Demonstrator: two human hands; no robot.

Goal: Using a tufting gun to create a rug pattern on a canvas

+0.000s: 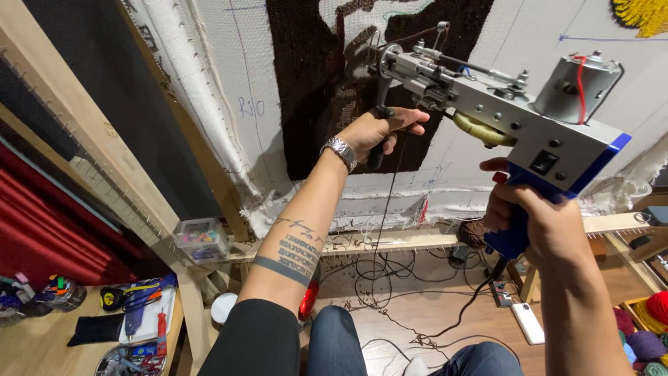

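A silver and blue tufting gun (501,111) points its needle end at the white backing cloth (543,49) stretched on a wooden frame (104,132). My right hand (536,216) is shut on the gun's blue rear grip. My left hand (383,132), with a metal watch on the wrist, is shut on the black front handle under the gun's nose. A large dark brown tufted patch (306,76) fills the cloth behind the gun. Brown yarn runs into the gun from above.
A clear box of coloured bits (200,238) sits on the frame's ledge. A side table at lower left holds a tape measure (110,299), scissors and tools. Cables and a power strip (527,322) lie on the wooden floor. Yarn balls (647,327) sit at lower right.
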